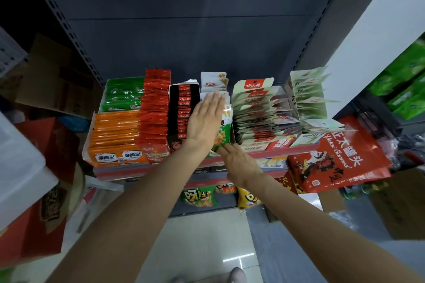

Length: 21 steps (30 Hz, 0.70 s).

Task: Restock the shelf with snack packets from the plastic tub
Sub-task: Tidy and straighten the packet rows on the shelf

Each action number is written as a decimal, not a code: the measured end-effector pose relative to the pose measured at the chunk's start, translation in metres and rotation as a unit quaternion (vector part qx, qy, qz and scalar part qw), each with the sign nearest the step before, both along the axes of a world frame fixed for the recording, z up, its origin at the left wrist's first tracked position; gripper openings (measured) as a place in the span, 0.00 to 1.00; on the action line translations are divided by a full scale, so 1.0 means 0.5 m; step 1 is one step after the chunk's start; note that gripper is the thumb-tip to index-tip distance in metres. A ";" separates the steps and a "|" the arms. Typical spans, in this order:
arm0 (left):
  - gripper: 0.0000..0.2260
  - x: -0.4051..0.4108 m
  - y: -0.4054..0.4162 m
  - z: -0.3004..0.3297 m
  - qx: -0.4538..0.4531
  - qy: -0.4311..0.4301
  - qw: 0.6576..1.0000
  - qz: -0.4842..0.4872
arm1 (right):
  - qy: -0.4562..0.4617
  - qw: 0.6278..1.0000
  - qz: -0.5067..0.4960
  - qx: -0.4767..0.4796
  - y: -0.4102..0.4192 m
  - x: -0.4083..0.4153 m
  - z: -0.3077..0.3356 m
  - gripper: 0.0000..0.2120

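Plastic tub (20, 165): translucent white, far to the left of the left hand at the frame's edge; only part of it shows.
Orange packets (115, 132): stacked flat in a tray on the shelf, well left of the left hand, with green packets (123, 94) behind them.
Red packets (154, 112): a standing row just left of the black row.
Black packets (181, 110): a row of dark packets immediately to the left of the left hand, its edge touching or nearly touching them.
Left hand (204, 119): flat, fingers straight and together, palm down, pressing on top of the row of green-and-white snack packets (224, 131); it grips nothing.
Green-and-white snack packets: under the left palm and above the right fingertips, in the middle of the shelf between the black row and the cream boxes.
Right hand (239, 163): below and to the right of the left hand, fingers extended, fingertips touching the front lower edge of the green-and-white row at the shelf lip (287, 151); whether the thumb pinches a packet cannot be told.
Cream packets (259, 117): standing in open display boxes just right of both hands.
Pale green packets (308, 96): fanned out further right.
Large red bag (338, 156): hanging well to the right of the right hand.
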<state>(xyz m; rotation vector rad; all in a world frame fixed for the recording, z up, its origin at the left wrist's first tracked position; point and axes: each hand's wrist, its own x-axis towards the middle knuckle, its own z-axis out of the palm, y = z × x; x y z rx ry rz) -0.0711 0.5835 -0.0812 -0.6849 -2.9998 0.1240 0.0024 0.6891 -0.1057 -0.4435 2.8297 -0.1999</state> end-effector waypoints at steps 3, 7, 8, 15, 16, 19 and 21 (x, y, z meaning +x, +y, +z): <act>0.38 0.005 0.010 0.006 0.014 -0.028 0.999 0.020 | -0.026 1.000 -0.014 -0.004 0.001 0.002 -0.005 0.27; 0.42 0.016 -0.019 0.023 0.026 -0.082 0.996 -0.035 | -0.048 0.997 -0.049 -0.029 -0.003 0.008 -0.011 0.31; 0.43 0.013 -0.033 0.026 0.032 -0.085 0.995 -0.032 | -0.050 0.996 -0.061 -0.044 -0.005 0.009 -0.009 0.30; 0.46 0.016 -0.048 0.023 -0.019 -0.085 0.996 -0.014 | 0.004 0.959 -0.183 -0.216 -0.036 0.043 0.009 0.23; 0.46 0.018 -0.051 0.020 -0.011 -0.082 0.997 -0.009 | 0.021 0.954 -0.191 -0.229 -0.041 0.048 0.010 0.23; 0.47 0.022 -0.053 0.018 -0.013 -0.095 0.995 -0.002 | 0.077 0.953 -0.191 -0.224 -0.057 0.059 0.009 0.28; 0.47 0.020 -0.051 0.023 -0.013 -0.098 0.995 0.003 | 0.077 0.934 -0.214 -0.276 -0.070 0.061 0.019 0.34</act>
